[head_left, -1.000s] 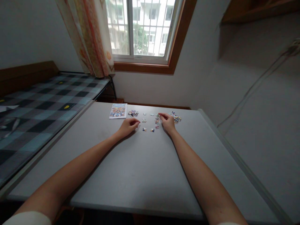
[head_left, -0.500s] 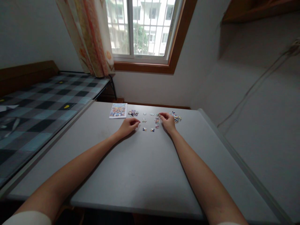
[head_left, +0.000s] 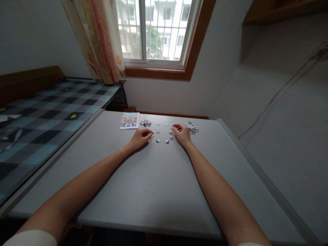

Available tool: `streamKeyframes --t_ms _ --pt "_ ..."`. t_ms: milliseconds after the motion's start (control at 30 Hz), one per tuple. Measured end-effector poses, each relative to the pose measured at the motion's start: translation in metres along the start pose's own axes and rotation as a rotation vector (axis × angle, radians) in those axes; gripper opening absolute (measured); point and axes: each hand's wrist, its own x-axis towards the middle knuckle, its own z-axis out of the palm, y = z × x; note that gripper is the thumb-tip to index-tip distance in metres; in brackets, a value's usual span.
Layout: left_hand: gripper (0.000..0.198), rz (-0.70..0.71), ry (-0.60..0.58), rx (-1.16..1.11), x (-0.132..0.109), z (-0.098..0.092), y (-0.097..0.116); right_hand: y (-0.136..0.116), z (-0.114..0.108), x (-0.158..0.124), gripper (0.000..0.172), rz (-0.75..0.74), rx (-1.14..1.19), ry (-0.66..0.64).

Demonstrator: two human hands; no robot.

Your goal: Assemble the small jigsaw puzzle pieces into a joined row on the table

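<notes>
My left hand rests on the table with its fingers pinched together. Whatever may be in that pinch is too small to make out. Just right of its fingertips lies a pale puzzle piece. My right hand has thumb and fingers closed on a small puzzle piece at the upper end of a short column of pieces, which it partly covers. Below its fingers a pinkish puzzle piece shows. Two dark-and-white pieces, one a puzzle piece, lie nearer to me, and small pale ones lie farther back.
A heap of puzzle pieces sits right of my right hand, and a smaller pile lies behind my left. Beside it is a printed picture sheet. The grey table adjoins a checked bed.
My right hand has shifted slightly left, covering more of the column of pieces. My left hand has stayed in place.
</notes>
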Motion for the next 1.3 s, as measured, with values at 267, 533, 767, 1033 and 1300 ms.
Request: streamKeyframes --t_ms 267,533,767,1033,1300 --pt "0.023 0.005 0.006 -0.004 0.0 0.0 0.002 -0.009 0.001 -0.009 0.017 -0.045 -0.423 -0.114" --pt "0.024 0.006 -0.001 0.001 0.0 0.0 0.003 -0.01 0.001 -0.009 0.018 -0.022 -0.423 -0.112" --pt "0.023 0.001 -0.003 0.017 -0.001 -0.001 0.005 -0.014 0.001 -0.011 0.02 0.01 -0.493 -0.096" --pt "0.024 0.006 -0.005 0.029 -0.001 -0.001 0.006 -0.02 -0.001 -0.012 0.023 0.078 -0.538 -0.09" --pt "0.025 0.002 -0.002 0.03 -0.001 0.0 0.004 -0.014 0.001 -0.011 0.021 0.078 -0.501 -0.048"
